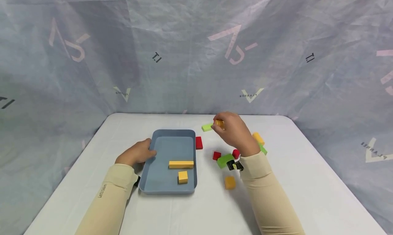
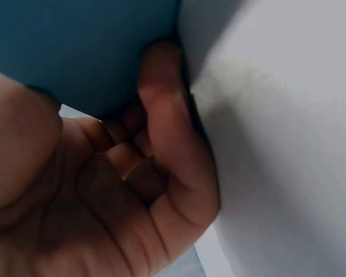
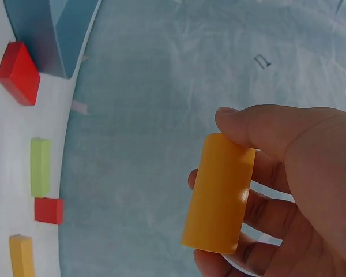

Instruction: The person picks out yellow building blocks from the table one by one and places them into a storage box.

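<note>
A blue-grey tray (image 1: pixel 172 147) lies on the white table, and my left hand (image 1: pixel 136 153) grips its left side. The thumb comes over the rim, while in the left wrist view curled fingers (image 2: pixel 167 104) reach against the tray's outside. Inside the tray are a long yellow block (image 1: pixel 181 164) and a yellow cube (image 1: pixel 183 177). Raised above the table's far half, my right hand (image 1: pixel 235 131) holds a yellow cylinder block (image 3: pixel 219 196) between thumb and fingers. Beneath and beside this hand lie a light green block (image 1: pixel 207 127) and a red block (image 1: pixel 199 143) near the tray's right wall.
Right of the tray are a small red block (image 1: pixel 216 155), a green block (image 1: pixel 225 160), another red piece (image 1: pixel 236 153) and an orange-yellow cube (image 1: pixel 230 182). Partly behind the right wrist lie a yellow block (image 1: pixel 258 138) and a green block (image 1: pixel 262 149). A grey printed cloth (image 1: pixel 184 74) hangs behind the table.
</note>
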Motion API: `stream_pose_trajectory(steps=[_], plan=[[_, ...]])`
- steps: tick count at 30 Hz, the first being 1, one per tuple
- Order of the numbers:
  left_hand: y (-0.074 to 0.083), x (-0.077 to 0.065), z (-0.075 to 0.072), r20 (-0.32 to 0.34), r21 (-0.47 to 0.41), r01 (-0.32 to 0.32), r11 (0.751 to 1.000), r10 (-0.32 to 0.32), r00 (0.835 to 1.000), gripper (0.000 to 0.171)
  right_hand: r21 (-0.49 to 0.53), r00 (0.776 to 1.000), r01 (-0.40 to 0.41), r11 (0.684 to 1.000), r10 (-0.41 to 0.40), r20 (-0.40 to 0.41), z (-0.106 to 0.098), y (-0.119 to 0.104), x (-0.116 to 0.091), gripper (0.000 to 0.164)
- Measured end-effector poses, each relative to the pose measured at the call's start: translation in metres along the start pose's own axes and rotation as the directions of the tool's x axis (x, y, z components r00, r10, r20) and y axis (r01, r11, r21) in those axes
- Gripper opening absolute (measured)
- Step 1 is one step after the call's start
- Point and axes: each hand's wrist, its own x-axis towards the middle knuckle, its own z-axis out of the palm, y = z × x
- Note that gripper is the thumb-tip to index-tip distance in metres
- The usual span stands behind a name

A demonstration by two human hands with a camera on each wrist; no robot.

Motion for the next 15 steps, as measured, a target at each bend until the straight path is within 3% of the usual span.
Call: stream_pose_trajectory(steps=[15], plan=[[0.000, 0.000, -0.002, -0.006, 0.025, -0.003, 1.000, 0.003, 1.000, 0.055, -0.087, 0.988, 0.156, 0.984, -0.154, 0.026, 0.016, -0.036, 0.001, 0.022]])
